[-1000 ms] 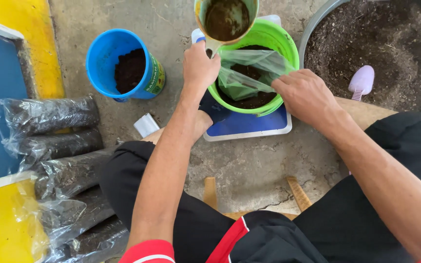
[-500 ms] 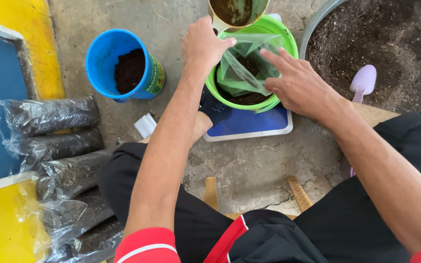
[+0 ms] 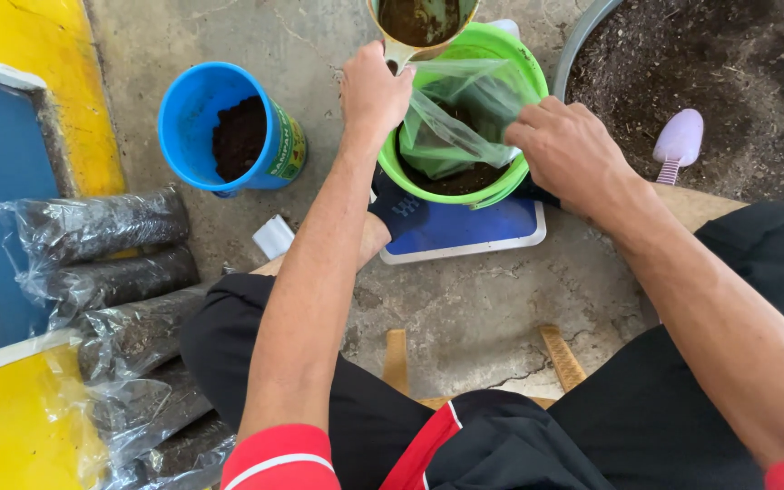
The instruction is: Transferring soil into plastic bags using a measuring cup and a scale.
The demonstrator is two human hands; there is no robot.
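My left hand (image 3: 372, 89) grips the handle of a tan scoop cup (image 3: 421, 20) filled with dark soil, held above a green bucket (image 3: 510, 174). My right hand (image 3: 569, 150) pinches the rim of a clear plastic bag (image 3: 460, 113) that stands open inside the green bucket, with dark soil at its bottom. The bucket rests on a flat blue scale (image 3: 465, 231) on the concrete floor between my knees.
A blue bucket (image 3: 194, 122) part-filled with soil stands at left. Several soil-filled clear bags (image 3: 106, 263) lie stacked at lower left beside a yellow and blue surface (image 3: 11, 136). A big tub of soil (image 3: 710, 82) with a lilac scoop (image 3: 678, 141) is at upper right.
My left hand has lifted the soil cup farther up over the bucket. My right hand has shifted along the bag's rim and holds it wider.
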